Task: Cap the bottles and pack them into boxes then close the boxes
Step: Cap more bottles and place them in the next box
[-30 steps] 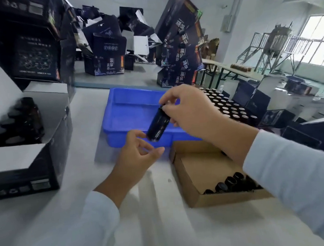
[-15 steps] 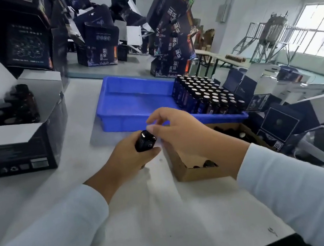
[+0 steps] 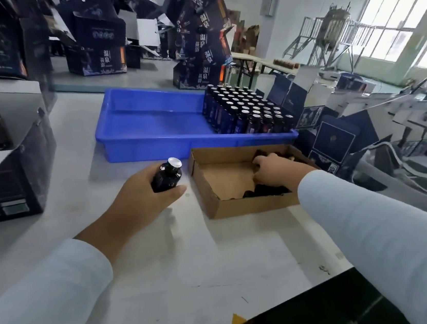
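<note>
Left hand point(image 3: 141, 195) curls around a dark bottle point(image 3: 167, 177), while the right hand point(image 3: 274, 166) reaches forward, fingers bent down, into a cardboard box point(image 3: 210, 189)

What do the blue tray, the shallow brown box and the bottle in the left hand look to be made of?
Blue tray: glossy moulded plastic, with sheen on its walls.
Brown box: matte corrugated cardboard, raw cut edges.
Bottle: dark and glossy, glass or plastic, unclear; pale foil-like seal on top.

Left hand point(image 3: 141, 195) holds bottle point(image 3: 167, 177); right hand point(image 3: 275, 167) reaches into cardboard box point(image 3: 229, 208).
</note>
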